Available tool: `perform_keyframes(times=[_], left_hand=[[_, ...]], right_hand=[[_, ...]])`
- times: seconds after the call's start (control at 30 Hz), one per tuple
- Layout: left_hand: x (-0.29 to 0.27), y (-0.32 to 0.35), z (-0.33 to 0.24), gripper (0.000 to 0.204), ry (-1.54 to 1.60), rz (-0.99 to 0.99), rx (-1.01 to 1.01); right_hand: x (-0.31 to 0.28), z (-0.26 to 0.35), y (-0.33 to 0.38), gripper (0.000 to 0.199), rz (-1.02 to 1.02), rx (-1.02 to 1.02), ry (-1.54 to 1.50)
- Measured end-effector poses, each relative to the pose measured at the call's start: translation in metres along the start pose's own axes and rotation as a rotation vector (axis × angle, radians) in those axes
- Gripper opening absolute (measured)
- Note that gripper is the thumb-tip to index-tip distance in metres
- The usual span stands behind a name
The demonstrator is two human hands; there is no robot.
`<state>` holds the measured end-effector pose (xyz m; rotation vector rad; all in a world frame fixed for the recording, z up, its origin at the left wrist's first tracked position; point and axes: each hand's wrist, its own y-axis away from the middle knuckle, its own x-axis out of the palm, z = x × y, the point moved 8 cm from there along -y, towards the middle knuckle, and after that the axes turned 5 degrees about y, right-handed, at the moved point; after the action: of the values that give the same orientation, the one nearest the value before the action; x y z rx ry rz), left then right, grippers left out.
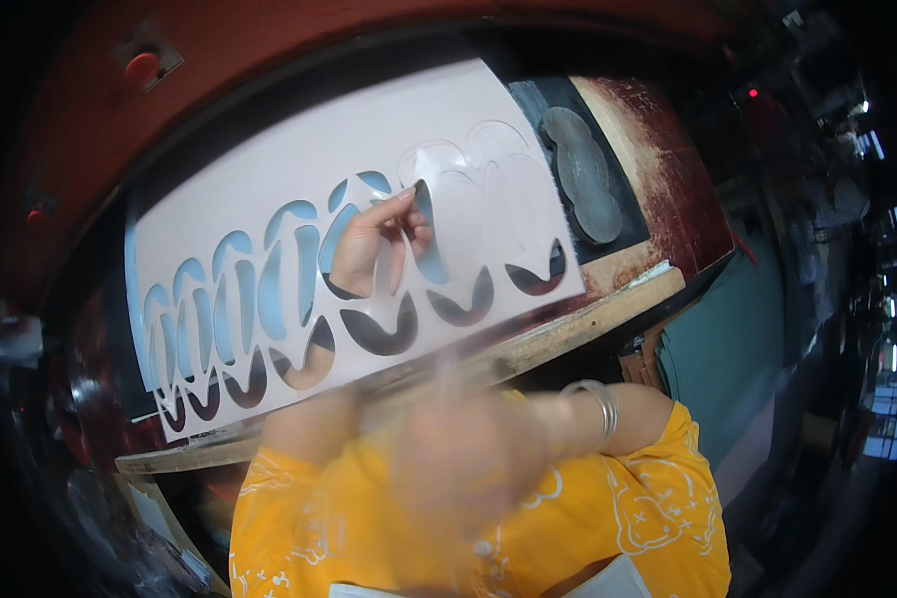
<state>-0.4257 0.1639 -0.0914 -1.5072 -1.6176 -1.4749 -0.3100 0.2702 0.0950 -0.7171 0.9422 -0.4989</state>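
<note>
A white sheet (299, 189) with rows of insole-shaped cutouts lies tilted over the work surface. My left forearm passes under the sheet and shows through a near cutout. My left hand (374, 244) comes up through another cutout, thumb and index finger pinched together beside the sheet's cut edge; what is between them, if anything, I cannot make out. Toward the far right of the sheet, curved outlines (473, 164) are marked or cut with their pieces still in place. In front of my yellow clothing, my right hand (458, 458) is smeared by motion, and its fingers cannot be read.
A grey insole-shaped piece (580, 177) lies on a dark plate right of the sheet. A wooden rail (588, 324) runs along the near edge. Behind rises a red machine body (80, 130) with a red button (142, 68). A teal panel (732, 339) stands at the right.
</note>
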Motion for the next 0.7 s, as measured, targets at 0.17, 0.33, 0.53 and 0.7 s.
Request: perform_keyframes(times=[0.17, 0.33, 0.53, 0.7], left_hand=[[0.002, 0.004, -0.007, 0.012, -0.142, -0.067, 0.038], [0.021, 0.009, -0.003, 0.008, -0.144, 0.136, 0.048], [0.018, 0.010, -0.001, 0.009, -0.040, 0.290, 0.042], [0.025, 0.011, -0.001, 0.007, -0.064, 0.350, 0.039]], right_hand=[[-0.070, -0.052, 0.003, 0.017, -0.116, 0.449, 0.176], [-0.072, -0.145, 0.045, 0.036, 0.063, 1.032, 0.474], [-0.040, -0.165, 0.062, 0.047, 0.146, 1.130, 0.604], [-0.042, -0.156, 0.062, 0.043, 0.018, 0.958, 0.655]])
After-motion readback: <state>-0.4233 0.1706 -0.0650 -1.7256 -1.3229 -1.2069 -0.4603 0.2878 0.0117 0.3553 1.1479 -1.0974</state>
